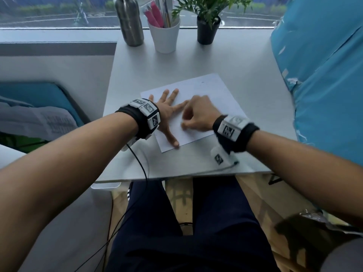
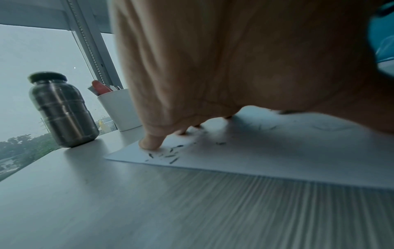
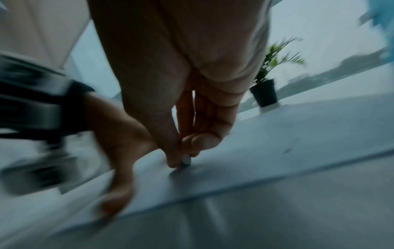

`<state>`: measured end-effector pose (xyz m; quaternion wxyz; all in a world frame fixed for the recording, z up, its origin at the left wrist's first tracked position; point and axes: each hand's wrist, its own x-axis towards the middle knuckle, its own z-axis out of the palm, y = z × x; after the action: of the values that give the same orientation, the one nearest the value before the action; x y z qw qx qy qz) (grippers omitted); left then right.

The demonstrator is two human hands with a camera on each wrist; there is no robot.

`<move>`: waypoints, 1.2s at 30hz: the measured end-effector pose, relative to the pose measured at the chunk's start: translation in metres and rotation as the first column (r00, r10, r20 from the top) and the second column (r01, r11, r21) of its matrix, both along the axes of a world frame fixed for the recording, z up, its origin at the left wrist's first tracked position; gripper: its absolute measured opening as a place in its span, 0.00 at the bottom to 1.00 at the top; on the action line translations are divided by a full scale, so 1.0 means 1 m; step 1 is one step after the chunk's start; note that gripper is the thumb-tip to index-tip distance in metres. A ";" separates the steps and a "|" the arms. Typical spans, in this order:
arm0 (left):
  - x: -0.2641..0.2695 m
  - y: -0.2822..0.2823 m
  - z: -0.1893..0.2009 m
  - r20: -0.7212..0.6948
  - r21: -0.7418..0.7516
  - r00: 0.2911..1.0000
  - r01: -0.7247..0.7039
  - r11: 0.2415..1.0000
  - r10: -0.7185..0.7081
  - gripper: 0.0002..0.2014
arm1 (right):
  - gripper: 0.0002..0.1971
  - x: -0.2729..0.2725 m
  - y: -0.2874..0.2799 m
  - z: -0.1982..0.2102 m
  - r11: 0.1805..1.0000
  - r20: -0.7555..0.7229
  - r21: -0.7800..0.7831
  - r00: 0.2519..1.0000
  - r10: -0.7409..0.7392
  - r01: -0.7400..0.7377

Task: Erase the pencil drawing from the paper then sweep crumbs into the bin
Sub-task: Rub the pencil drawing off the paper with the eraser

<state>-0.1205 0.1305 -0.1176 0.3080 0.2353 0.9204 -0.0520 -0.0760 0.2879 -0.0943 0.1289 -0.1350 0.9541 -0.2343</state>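
Right hand: fingers curled together, tips pinching a small pale eraser whose lower end touches the paper; blurred in both views that show it. Wrist carries a black band with a white square-patterned marker block; the pattern is not readable as writing.

Left hand: flat, fingers spread and straight, pressing the near-left part of the same sheet; thumb near the sheet's near edge. It wears a like band and marker blocks, with a black cable running off the table's near edge.

Paper: white sheet, lying at an angle near the middle of the grey table. Faint pencil marks remain on it in the left wrist view, too blurred to make out.

Crumbs: dark slivers scattered on the sheet just beside the left fingertips.

Lap: dark trousers below the table edge.

Far edge of the table, by the window, left to right: steel bottle; white cup holding pens and pink-handled items; black pot with a green plant. All well apart from the sheet.

Right side: blue cloth. Left side: blue cushion and a folded printed sheet, text illegible.
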 end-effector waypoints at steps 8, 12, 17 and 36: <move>0.001 0.000 0.003 0.009 0.005 1.000 0.010 1.000 -0.010 0.78 | 0.05 -0.017 0.014 0.001 0.994 -0.018 0.005 0.993 -0.113 0.113; -0.001 -0.001 0.000 0.008 -0.015 1.000 0.019 1.000 -0.019 0.79 | 0.05 0.010 0.000 -0.003 0.997 0.066 0.024 0.995 0.072 -0.074; 0.000 0.000 0.002 0.003 0.000 1.000 0.009 1.000 -0.009 0.78 | 0.06 -0.015 0.015 0.001 0.992 -0.017 -0.021 0.992 -0.121 0.121; -0.003 -0.008 -0.005 -0.017 0.060 0.999 0.044 0.997 -0.044 0.78 | 0.05 -0.030 0.057 -0.005 0.962 0.122 -0.089 0.961 -0.247 0.259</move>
<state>-0.1232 0.1226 -0.1227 0.2925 0.2642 0.9185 -0.0330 -0.1057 0.3448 -0.0990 0.1429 -0.0052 0.9415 -0.3053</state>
